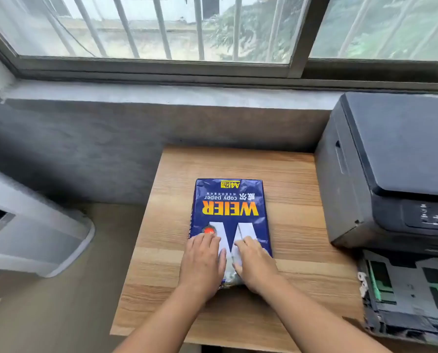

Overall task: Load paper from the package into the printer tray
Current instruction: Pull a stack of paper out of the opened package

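A blue paper package marked WEIER copy paper lies flat on the wooden table, its printing upside down to me. My left hand rests on the near left part of the package, fingers together and flat. My right hand lies on the near right part, fingers curled at the wrapper's near end. The wrapper looks crumpled between my hands. A dark grey printer stands at the right. Its paper tray is pulled out toward me, showing green guides and no paper.
A grey concrete wall and sill run behind the table, under a barred window. A pale grey appliance stands at the left on the floor. The table's left edge drops to the floor.
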A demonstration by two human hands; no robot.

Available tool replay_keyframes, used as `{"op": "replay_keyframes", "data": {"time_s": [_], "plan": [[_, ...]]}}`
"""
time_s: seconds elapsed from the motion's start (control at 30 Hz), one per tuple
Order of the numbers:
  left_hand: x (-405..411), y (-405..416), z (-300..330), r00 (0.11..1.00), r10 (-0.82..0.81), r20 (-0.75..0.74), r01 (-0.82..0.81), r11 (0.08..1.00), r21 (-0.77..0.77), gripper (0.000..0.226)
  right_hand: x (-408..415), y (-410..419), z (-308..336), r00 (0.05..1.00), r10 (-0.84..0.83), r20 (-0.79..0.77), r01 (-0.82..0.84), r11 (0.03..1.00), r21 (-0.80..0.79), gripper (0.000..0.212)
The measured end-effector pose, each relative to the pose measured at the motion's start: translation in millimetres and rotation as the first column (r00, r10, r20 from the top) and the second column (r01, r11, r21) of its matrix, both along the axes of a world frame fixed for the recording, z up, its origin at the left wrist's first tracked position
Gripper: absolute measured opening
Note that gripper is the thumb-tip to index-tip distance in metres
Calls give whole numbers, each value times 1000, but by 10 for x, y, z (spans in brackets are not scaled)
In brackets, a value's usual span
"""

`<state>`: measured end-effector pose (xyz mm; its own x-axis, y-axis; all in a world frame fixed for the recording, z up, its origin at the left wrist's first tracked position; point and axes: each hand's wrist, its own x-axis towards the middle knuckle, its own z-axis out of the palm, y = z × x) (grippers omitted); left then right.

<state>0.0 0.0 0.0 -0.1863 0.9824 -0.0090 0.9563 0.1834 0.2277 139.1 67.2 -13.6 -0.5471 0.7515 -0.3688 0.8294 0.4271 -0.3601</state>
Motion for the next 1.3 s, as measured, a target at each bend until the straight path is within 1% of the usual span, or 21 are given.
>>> {"op": "replay_keyframes", "data": {"time_s": [0.07, 0.17, 0.27, 0.37, 0.43, 0.5, 0.57, 0.63, 0.67, 0.73, 0.8, 0.87, 0.93, 1.07, 1.1, 1.13, 1.17, 1.2, 1.23, 1.27, 1.3], "plan": [[-14, 31, -110, 1000, -19, 20, 20, 999, -37, 37, -64, 17, -91, 1000, 14, -15, -14, 1000, 2, 37], [-45, 5, -370, 1000, -22, 3, 22, 997, -78, 47, -109, -3, -239, 997, 69, -31, -67, 996, 59, 23], [-119, -8, -616, 998, -55, 17, 56, 993, -105, 54, -122, -1, -373, 995, 63, -81, -56, 994, 93, 9], [-149, -22, -730, 994, -109, 25, 112, 981, -161, 55, -106, 24, -459, 990, 41, -138, -31, 997, 75, 2], [-146, -38, -786, 991, -128, 33, 132, 974, -183, 55, -100, 28, -494, 986, 56, -159, -41, 995, 94, 1], [-140, -57, -817, 991, -131, 21, 132, 972, -195, 55, -91, 19, -510, 985, 92, -143, -72, 988, 138, 2], [-140, -58, -831, 991, -129, 21, 130, 969, -208, 56, -62, 1, -515, 986, 124, -109, -103, 978, 180, 10], [-146, -45, -828, 991, -132, 23, 133, 967, -218, 57, 18, -40, -500, 980, 186, -72, -161, 952, 258, 22], [-152, -37, -833, 991, -136, 20, 137, 965, -223, 58, 76, -83, -465, 974, 221, -57, -195, 935, 297, 24], [-164, -30, -832, 990, -142, 14, 141, 960, -242, 59, 226, -249, -353, 955, 289, -67, -247, 900, 359, 22], [-171, -29, -833, 989, -149, -3, 143, 957, -251, 59, 418, -502, -235, 932, 349, -91, -285, 867, 408, 14], [-171, -27, -830, 988, -151, -10, 144, 957, -252, 59, 598, -778, -245, 914, 382, -139, -289, 851, 438, 5], [-173, -24, -814, 989, -150, -3, 144, 957, -250, 59, 703, -994, -387, 908, 384, -171, -286, 862, 418, 7], [-177, -16, -782, 989, -148, 0, 144, 960, -238, 60, 680, -1276, -622, 906, 358, -224, -286, 911, 297, 5], [-174, -17, -773, 989, -145, 6, 142, 962, -234, 60, 665, -1332, -639, 918, 321, -233, -269, 935, 229, 3], [-169, -20, -767, 990, -141, 12, 140, 963, -230, 60, 644, -1357, -616, 940, 239, -244, -214, 969, 124, 6], [-162, -24, -759, 990, -137, 15, 137, 965, -226, 60, 622, -1348, -544, 956, 78, -282, -82, 997, -3, 11], [-156, -27, -756, 991, -133, 15, 133, 966, -221, 60, 584, -1303, -438, 932, -163, -323, 113, 979, -168, 14], [-153, -33, -750, 992, -127, 13, 127, 969, -214, 60, 542, -1235, -355, 837, -430, -338, 296, 876, -381, 16], [-153, -44, -751, 992, -123, 13, 123, 971, -207, 60, 497, -1154, -306, 669, -667, -327, 437, 710, -553, 22], [-154, -63, -752, 992, -122, 14, 122, 971, -205, 61, 464, -1078, -304, 478, -828, -294, 531, 539, -654, 30]]}}
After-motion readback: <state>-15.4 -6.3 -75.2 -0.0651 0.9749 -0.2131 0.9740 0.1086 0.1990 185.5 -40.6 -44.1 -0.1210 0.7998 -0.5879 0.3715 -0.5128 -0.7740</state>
